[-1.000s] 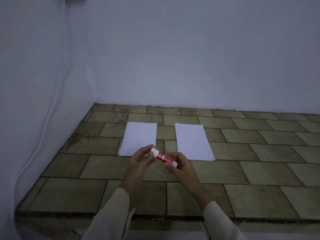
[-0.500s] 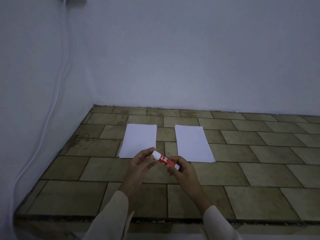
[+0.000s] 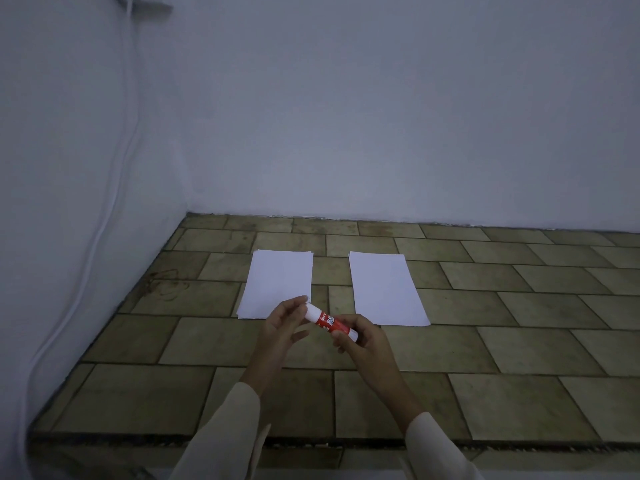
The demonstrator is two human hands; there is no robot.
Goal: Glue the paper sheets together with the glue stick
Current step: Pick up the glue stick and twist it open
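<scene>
Two white paper sheets lie side by side on the tiled surface: the left sheet point(image 3: 278, 282) and the right sheet point(image 3: 384, 287), with a gap between them. A red and white glue stick point(image 3: 330, 322) is held slantwise in the air just in front of the sheets. My left hand point(image 3: 282, 323) pinches its white cap end with thumb and fingertips. My right hand point(image 3: 362, 341) grips the red lower end. Both hands hover above the tiles, near the left sheet's front right corner.
The tan tiled surface point(image 3: 485, 341) ends at a dark front edge point(image 3: 242, 439). White walls close it off at the back and the left. A white cable point(image 3: 114, 174) runs down the left wall.
Both hands and the glue stick stay in nearly the same place; the left fingertips have shifted slightly along the cap end.
</scene>
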